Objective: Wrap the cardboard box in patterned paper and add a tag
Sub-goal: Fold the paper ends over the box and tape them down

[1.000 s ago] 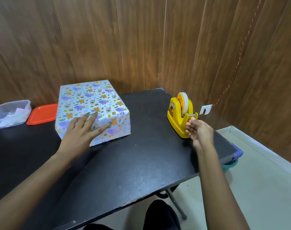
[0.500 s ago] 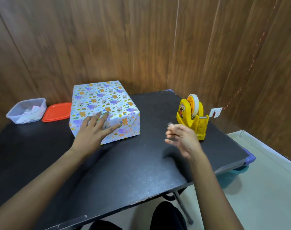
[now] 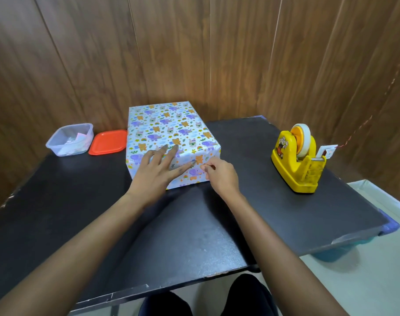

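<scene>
The box (image 3: 169,128) stands on the black table (image 3: 251,201), fully covered in white paper printed with small animals. My left hand (image 3: 159,173) lies flat with spread fingers on the box's near top edge and front face. My right hand (image 3: 219,175) is at the front right corner, fingertips pinched together against the paper; a clear piece of tape between them is too small to make out. A small white tag (image 3: 329,151) on a red string hangs beside the yellow tape dispenser (image 3: 298,160) at the right.
A clear plastic tub (image 3: 70,139) with paper scraps and its orange lid (image 3: 107,142) sit at the table's back left. Wooden wall panels close the back. The table's right edge drops to a pale floor, with a blue bin (image 3: 340,252) under it.
My right hand left the tape dispenser and crossed leftward to the box's front right corner. My left hand stayed pressed on the box. The camera view shifted right to left.
</scene>
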### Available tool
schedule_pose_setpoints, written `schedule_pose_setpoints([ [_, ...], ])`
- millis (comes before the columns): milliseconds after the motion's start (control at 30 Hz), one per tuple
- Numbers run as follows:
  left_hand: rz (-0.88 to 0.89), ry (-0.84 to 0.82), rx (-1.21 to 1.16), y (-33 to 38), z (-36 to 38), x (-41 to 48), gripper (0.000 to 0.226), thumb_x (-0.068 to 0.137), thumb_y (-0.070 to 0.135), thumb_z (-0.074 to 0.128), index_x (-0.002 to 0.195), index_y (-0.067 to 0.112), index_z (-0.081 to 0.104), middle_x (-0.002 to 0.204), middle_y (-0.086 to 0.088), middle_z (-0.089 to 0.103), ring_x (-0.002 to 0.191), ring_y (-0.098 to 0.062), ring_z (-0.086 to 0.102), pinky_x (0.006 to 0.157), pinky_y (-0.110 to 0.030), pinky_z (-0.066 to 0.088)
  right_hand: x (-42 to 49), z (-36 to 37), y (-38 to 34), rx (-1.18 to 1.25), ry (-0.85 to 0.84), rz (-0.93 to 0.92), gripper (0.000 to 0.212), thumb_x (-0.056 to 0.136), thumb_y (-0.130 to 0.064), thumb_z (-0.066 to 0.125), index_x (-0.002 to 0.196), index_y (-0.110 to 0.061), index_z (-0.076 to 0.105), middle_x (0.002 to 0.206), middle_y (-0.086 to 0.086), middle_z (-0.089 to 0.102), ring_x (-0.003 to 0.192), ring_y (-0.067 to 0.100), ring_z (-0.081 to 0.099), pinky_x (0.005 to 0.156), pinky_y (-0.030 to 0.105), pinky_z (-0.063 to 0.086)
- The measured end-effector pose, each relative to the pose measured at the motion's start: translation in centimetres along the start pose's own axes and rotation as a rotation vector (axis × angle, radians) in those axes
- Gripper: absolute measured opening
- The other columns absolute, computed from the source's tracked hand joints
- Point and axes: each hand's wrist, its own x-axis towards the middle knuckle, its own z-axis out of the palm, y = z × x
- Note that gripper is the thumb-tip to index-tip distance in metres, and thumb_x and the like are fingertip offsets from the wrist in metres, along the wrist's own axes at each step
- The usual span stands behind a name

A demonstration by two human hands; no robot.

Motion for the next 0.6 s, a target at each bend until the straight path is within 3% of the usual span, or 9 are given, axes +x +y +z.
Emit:
schedule_pose_setpoints([
  [167, -0.008, -0.009, -0.027, -0.1, -0.1, -0.2, 0.076, 0.071, -0.001, 0.042, 0.137, 0.036, 0.034, 0.133, -0.021, 0.052, 0.111, -0.042, 0.055, 0.087, -0.048, 0.037, 0.5, 0.7, 0.5, 0.065, 0.069, 0.098, 0.027, 0.09, -0.031, 0.058, 0.086, -0.006, 0.066, 0.083, 0.009, 0.07, 0.082, 0.026, 0.062, 0.066, 0.03, 0.043],
  [367, -0.007, -0.03, -0.036, 0.1, -0.1, -0.1, 0.084, 0.064, -0.003, 0.048, 0.137, 0.035, 0.033, 0.133, -0.022, 0.051, 0.112, -0.043, 0.055, 0.087, -0.048, 0.042, 1.1, 1.0, 1.0, 0.089, 0.091, 0.159, 0.035, 0.083, -0.042, 0.064, 0.077, -0.007, 0.061, 0.078, 0.01, 0.07, 0.076, 0.031, 0.066, 0.074, 0.036, 0.053],
  [500, 0.002, -0.047, -0.026, -0.1, -0.1, -0.1, 0.085, 0.064, -0.003, 0.051, 0.137, 0.035, 0.034, 0.134, -0.022, 0.05, 0.113, -0.043, 0.054, 0.089, -0.048, 0.033, 1.2, 0.0, 1.5, -0.001, 0.111, 0.251, 0.054, 0.073, -0.058, 0.069, 0.09, -0.009, 0.054, 0.078, 0.011, 0.07, 0.081, 0.027, 0.063, 0.061, 0.03, 0.041],
  [600, 0.004, -0.046, -0.03, -0.2, -0.2, -0.1, 0.088, 0.063, -0.005, 0.058, 0.138, 0.035, 0.035, 0.134, -0.022, 0.05, 0.113, -0.043, 0.054, 0.088, -0.048, 0.036, 1.2, -1.0, 2.1, 0.014, 0.073, 0.267, 0.055, 0.068, -0.06, 0.071, 0.07, -0.013, 0.043, 0.059, 0.009, 0.063, 0.063, 0.021, 0.057, 0.053, 0.03, 0.035],
])
